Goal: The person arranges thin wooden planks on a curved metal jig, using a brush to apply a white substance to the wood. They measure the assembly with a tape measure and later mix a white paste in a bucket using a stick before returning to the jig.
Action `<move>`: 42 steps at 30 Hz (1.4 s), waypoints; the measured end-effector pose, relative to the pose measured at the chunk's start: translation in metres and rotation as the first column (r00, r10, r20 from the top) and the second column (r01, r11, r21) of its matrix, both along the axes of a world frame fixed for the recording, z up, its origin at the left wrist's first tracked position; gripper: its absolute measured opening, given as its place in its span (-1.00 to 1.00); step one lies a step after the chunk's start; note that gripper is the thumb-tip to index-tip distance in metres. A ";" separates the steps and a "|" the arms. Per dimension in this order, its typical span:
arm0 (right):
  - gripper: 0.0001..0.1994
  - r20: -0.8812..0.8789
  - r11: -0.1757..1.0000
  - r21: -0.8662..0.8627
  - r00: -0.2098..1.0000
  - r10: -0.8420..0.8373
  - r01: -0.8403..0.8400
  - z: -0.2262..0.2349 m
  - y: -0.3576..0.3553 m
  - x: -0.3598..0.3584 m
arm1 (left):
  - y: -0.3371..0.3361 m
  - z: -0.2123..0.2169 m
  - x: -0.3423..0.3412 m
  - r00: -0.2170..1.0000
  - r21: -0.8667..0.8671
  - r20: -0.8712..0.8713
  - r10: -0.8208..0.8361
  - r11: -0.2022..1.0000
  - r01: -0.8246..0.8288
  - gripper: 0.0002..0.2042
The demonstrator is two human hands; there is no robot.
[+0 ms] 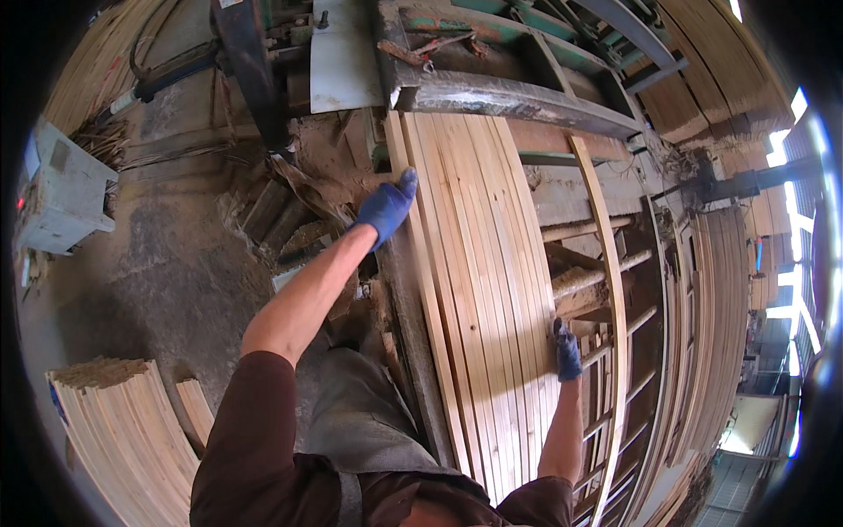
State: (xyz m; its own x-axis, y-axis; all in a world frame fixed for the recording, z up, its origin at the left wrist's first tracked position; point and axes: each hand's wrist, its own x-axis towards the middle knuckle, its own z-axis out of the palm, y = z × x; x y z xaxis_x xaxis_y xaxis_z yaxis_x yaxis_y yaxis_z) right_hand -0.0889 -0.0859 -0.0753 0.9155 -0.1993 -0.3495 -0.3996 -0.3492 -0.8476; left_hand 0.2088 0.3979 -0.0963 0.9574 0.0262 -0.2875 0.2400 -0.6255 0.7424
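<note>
A row of long pale wooden strips (479, 220) lies side by side, running away from my body toward a metal frame. My left hand (386, 211), in a blue glove, is closed at the left edge of the row, on the outermost wooden strip (420, 255). A narrow dark gap parts that strip from the others. My right hand (569, 353), gloved too, rests nearer to me against the right side of the row. Most of its fingers are hidden, so I cannot tell whether they grip the wood.
A single strip (606, 237) lies across rollers (639, 318) at the right. More stacked strips (716, 299) stand beyond, and another stack (127, 430) is at lower left. A heavy metal frame (518, 98) crosses the far end. A grey box (66, 193) stands at left.
</note>
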 end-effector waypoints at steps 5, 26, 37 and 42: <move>-0.60 0.096 0.971 -0.238 0.995 0.000 0.023 0.011 0.049 0.031 | 0.013 -0.046 0.010 0.971 -0.286 0.139 0.195 0.947 -0.149 -0.06; -0.61 -0.111 0.726 -0.357 0.799 0.591 -0.587 -0.118 0.460 -0.029 | 0.327 -0.162 -0.225 0.949 -0.587 -0.196 0.249 0.745 -0.317 -0.65; -0.72 0.021 0.890 -0.263 0.920 0.390 -0.372 -0.262 0.562 0.062 | 0.494 -0.175 -0.709 0.004 0.137 -0.879 0.476 0.260 -0.956 -0.57; -0.68 0.227 0.895 -0.170 0.868 0.442 -0.411 -0.117 0.516 0.051 | 0.408 -0.179 -0.665 0.292 -0.023 -0.925 0.242 0.733 -0.680 -0.57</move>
